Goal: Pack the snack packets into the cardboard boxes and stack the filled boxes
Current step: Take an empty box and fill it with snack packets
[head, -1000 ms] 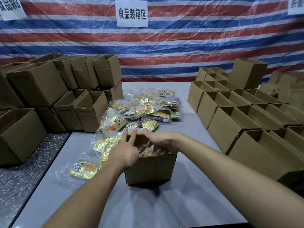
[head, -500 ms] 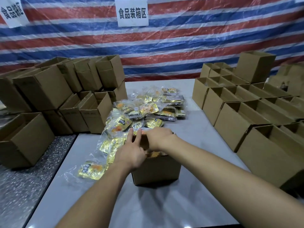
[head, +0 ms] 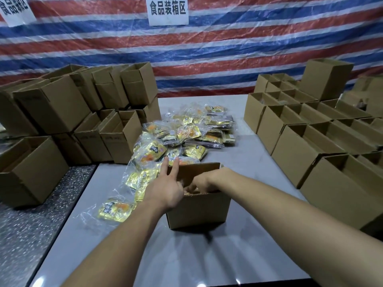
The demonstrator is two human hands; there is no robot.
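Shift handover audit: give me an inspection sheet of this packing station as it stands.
Surface: pale grey glossy table; dark speckled counter to its left.
Job's things: small open brown cardboard box mid-table; heap of yellow plastic-wrapped snack packets behind it; stacked brown boxes left; rows of open brown boxes right.
Clutter: stray yellow packet left of the box.
Grippers: left hand, fingers straight, at the box's left rim; right hand inside the box, fingers hidden.
Cables: nothing seen.
Surroundings: red, white and blue striped tarpaulin; white paper signs.
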